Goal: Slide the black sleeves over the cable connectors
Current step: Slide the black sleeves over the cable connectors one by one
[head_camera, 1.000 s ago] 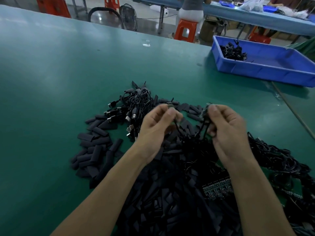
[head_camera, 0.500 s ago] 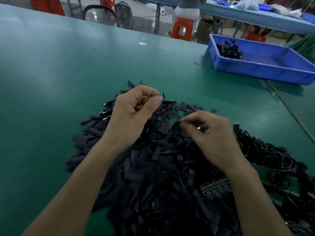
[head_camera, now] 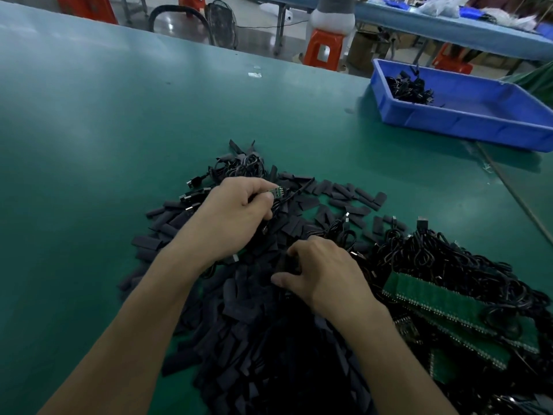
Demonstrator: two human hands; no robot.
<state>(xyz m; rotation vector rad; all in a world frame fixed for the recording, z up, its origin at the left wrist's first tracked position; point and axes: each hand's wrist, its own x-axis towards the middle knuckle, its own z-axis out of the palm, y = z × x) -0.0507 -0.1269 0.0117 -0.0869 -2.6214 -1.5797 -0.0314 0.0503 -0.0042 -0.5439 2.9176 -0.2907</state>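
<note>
Two bare hands work over a heap of black sleeves (head_camera: 254,339) that spreads across the near middle of the green bench (head_camera: 104,130). The left hand (head_camera: 236,217) is at the far side of the heap, its fingers curled, with thumb and forefinger pinching a small green connector (head_camera: 276,191). The connector sticks out past the fingertips and is bare, with no sleeve over it. Its thin black cable (head_camera: 294,195) runs off to the right over the loose sleeves.

The right hand (head_camera: 326,274) is nearer and lower, knuckles up, with its fingers bent down into the heap. Its thumb and fingertips close on one dark sleeve (head_camera: 288,262) at the top of the pile, though the edges of that sleeve are hard to tell from the ones beneath it. The two hands are apart, with sleeves lying between them.

Just right of the right hand lies a tangled bundle of black cables (head_camera: 449,262), partly covering some green circuit strips (head_camera: 443,298). More cables with metal plugs (head_camera: 239,166) lie at the far edge of the heap.

Well away at the far right of the bench is a blue tray (head_camera: 478,127) with a small clump of finished cables (head_camera: 410,88) in its far left corner. An orange stool (head_camera: 323,49) stands beyond the bench.
</note>
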